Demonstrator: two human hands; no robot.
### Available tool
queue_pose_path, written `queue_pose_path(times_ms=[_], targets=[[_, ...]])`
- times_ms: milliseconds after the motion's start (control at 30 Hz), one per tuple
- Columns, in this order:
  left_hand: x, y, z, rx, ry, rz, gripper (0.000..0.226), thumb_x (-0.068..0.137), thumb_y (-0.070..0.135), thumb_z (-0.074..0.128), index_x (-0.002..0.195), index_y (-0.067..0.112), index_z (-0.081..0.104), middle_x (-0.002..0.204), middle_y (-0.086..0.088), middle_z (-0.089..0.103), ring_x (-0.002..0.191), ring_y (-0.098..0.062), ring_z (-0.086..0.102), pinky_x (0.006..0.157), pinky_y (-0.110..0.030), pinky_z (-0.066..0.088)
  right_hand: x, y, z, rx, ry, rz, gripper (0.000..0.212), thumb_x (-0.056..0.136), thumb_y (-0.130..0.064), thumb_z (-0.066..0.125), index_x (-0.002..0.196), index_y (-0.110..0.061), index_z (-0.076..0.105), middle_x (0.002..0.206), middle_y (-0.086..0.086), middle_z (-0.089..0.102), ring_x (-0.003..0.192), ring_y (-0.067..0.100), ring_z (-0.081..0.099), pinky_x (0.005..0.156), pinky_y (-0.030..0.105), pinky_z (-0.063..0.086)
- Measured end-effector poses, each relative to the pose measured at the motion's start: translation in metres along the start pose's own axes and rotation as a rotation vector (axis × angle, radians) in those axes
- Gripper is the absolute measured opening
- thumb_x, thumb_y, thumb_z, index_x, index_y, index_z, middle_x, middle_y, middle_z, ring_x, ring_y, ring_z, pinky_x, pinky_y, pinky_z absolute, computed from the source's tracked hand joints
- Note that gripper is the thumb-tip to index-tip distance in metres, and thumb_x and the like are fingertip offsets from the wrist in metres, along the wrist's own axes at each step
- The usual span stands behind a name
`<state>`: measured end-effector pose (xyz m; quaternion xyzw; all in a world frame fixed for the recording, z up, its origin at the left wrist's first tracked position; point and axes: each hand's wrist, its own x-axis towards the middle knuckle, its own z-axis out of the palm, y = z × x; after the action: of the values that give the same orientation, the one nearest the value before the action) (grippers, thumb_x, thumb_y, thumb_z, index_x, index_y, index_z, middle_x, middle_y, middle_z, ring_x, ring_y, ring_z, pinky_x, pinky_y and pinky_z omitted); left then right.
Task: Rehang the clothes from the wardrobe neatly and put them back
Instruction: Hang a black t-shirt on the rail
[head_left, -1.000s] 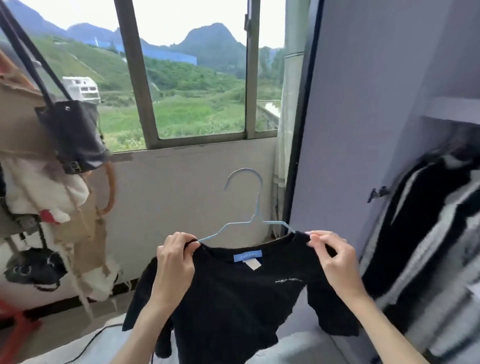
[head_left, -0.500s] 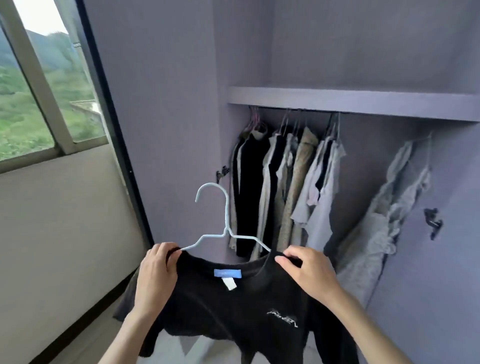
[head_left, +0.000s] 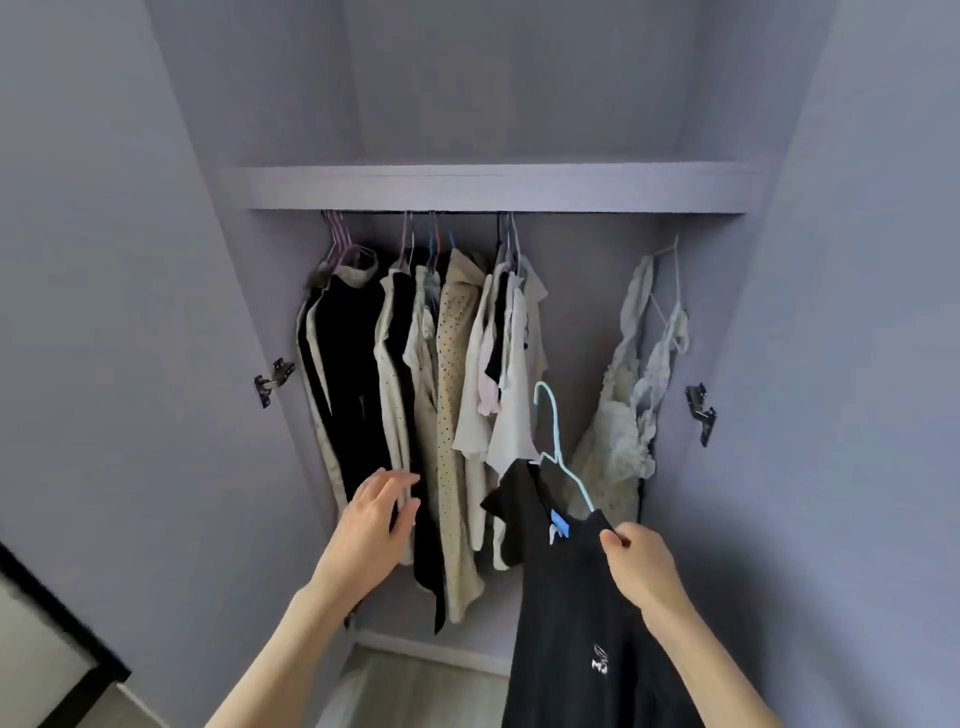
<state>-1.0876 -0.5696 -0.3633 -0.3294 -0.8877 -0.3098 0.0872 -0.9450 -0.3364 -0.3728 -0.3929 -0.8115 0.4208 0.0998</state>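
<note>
Shirt (head_left: 566, 597) hangs on its blue hanger (head_left: 558, 447) at lower right, pinched at the shoulder by my right hand (head_left: 641, 564); my left hand (head_left: 376, 514), fingers spread and empty, should part the hung clothes (head_left: 447, 364) before hooking.

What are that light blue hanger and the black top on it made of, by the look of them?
The light blue hanger looks like thin wire with a smooth coating: slim, evenly bent, slightly glossy. The black top appears to be soft matte knit, perhaps cotton; it drapes limply from the right hand.
</note>
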Motion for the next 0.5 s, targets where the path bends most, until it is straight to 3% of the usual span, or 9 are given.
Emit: queue_pose_path(times_ms=[133,333,500], targets=[[0.038,0.014,0.029,-0.007,-0.026,0.057,0.036,0.097,0.021,0.044,0.131,0.012,0.048,0.134,-0.001,0.045,0.132,-0.018,0.034,0.105,-0.022,0.024,0.018,0.003,-0.004,0.175,-0.03,-0.004,0.033,0.096,-0.01,0.038,0.066,-0.012,0.025,0.063,0.001,0.026,0.057,0.012,0.023,0.054,0.026,0.02],[0.075,0.022,0.059,0.001,-0.043,0.141,0.035,0.095,0.02,0.047,0.129,0.012,0.051,0.134,-0.004,0.047,0.135,-0.021,0.031,0.106,-0.023,0.021,0.047,-0.01,-0.013,0.198,0.017,-0.134,0.026,0.1,-0.019,0.036,0.074,-0.019,0.042,0.07,-0.003,0.044,0.061,0.007,0.04,0.053,0.018,0.031],[0.125,0.006,0.063,0.095,-0.025,0.193,0.037,0.096,0.028,0.044,0.129,0.013,0.052,0.134,-0.009,0.049,0.133,-0.03,0.035,0.108,-0.046,0.033,0.082,-0.031,-0.011,0.262,0.125,-0.149,0.014,0.099,-0.019,0.039,0.096,-0.012,0.05,0.079,-0.005,0.051,0.071,0.002,0.049,0.057,0.011,0.034]])
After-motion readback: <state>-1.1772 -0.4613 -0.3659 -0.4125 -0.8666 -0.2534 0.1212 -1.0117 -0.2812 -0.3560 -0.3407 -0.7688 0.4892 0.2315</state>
